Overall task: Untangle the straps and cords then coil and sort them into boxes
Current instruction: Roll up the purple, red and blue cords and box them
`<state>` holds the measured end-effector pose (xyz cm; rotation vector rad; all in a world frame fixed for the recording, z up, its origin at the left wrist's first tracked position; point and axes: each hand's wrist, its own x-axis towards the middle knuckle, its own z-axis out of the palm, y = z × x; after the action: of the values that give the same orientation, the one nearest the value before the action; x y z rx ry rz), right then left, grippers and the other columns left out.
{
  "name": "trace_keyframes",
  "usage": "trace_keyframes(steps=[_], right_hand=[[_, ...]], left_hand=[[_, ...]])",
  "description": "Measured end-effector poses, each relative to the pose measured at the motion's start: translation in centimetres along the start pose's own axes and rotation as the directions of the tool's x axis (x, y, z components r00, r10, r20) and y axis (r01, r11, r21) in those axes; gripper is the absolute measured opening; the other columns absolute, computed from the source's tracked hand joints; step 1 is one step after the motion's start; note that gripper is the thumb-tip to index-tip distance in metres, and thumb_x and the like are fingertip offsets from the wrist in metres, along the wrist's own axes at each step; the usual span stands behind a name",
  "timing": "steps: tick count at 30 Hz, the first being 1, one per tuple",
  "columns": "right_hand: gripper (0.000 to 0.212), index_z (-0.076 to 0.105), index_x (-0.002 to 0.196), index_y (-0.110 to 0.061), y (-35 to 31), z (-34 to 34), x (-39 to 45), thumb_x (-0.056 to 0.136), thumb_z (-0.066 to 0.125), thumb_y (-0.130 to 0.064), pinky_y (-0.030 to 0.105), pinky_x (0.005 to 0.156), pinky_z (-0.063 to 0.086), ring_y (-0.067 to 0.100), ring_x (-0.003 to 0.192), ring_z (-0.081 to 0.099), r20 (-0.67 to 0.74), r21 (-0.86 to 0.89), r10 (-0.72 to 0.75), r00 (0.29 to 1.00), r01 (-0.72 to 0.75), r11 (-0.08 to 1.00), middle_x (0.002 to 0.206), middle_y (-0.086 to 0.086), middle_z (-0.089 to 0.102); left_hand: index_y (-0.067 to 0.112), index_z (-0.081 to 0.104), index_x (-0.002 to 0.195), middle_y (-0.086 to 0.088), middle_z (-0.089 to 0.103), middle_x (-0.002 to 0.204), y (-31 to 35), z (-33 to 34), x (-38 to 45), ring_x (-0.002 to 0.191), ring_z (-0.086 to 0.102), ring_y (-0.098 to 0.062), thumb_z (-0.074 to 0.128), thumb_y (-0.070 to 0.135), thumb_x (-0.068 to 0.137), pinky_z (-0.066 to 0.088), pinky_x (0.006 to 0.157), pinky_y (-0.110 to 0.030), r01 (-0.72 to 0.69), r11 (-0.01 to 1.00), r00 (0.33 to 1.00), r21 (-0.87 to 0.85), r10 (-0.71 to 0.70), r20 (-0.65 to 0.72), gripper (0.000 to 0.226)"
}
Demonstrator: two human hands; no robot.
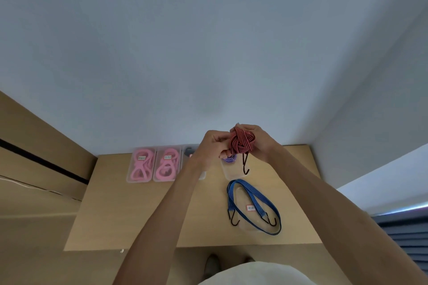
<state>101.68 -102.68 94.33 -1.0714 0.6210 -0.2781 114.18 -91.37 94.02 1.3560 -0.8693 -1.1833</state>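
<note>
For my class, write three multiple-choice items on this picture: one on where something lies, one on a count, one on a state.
1. Where does the blue bungee cord lie?
A. on the table's right side
B. in a pink-cord box
C. on the floor

2. How many boxes hold pink cords?
A. one
B. two
C. four

3. What is the state of the red bungee cord?
A. laid out straight
B. boxed
C. bunched up, held in both hands

Key: 1 A, it rests on the table at right; 2 B, two pink-cord boxes stand side by side; 3 C, left hand and right hand grip it.
</note>
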Motion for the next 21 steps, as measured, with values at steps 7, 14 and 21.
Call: trace_keyframes(steps=[7, 14, 21], right_hand=[[0.029, 0.056, 0.08, -0.004, 2.7, 0.5, 1.8, 0.101, 0.036, -0.004, 0.028, 0.046, 0.031, 0.016, 0.044, 0.04, -0.234, -0.164, 0.046, 0.971, -0.087, 0.983, 0.064, 0.01, 0.053], [0.022, 0.064, 0.103, -0.001, 2.0, 0.8, 1.4, 0.102, 0.046, -0.014, 0.032, 0.065, 0.056, 0.022, 0.062, 0.065, -0.069, -0.361, 0.119, 0.99, -0.136, 0.923, 0.089, 0.019, 0.071], [0.02, 0.069, 0.098, -0.009, 1.0, 1.2, 2.2, 0.08, 0.061, -0.014, 0.045, 0.078, 0.061, 0.033, 0.08, 0.074, -0.166, -0.694, 0.014, 0.986, -0.127, 0.709, 0.085, 0.015, 0.07]], left_hand=[[0.003, 0.06, 0.064, -0.003, 0.049, 0.045, -0.4, 0.6, 1.9, 0.036, 0.032, -0.01, 0.053, -0.009, 0.089, 0.024, 0.038, -0.02, 0.211, 0.945, 0.889, -0.248, -0.292, -0.354, 0.028], [0.008, 0.064, 0.059, -0.007, 0.055, 0.052, -1.2, -1.0, 3.1, 0.04, 0.042, -0.014, 0.05, -0.006, 0.08, 0.032, 0.045, -0.021, 0.288, 0.955, 0.765, -0.075, -0.276, -0.582, 0.029], [0.004, 0.07, 0.065, -0.007, 0.064, 0.056, -1.8, -0.8, 3.9, 0.052, 0.05, -0.02, 0.055, 0.005, 0.079, 0.04, 0.056, -0.029, 0.249, 0.958, 0.726, 0.14, -0.089, -0.682, 0.02]])
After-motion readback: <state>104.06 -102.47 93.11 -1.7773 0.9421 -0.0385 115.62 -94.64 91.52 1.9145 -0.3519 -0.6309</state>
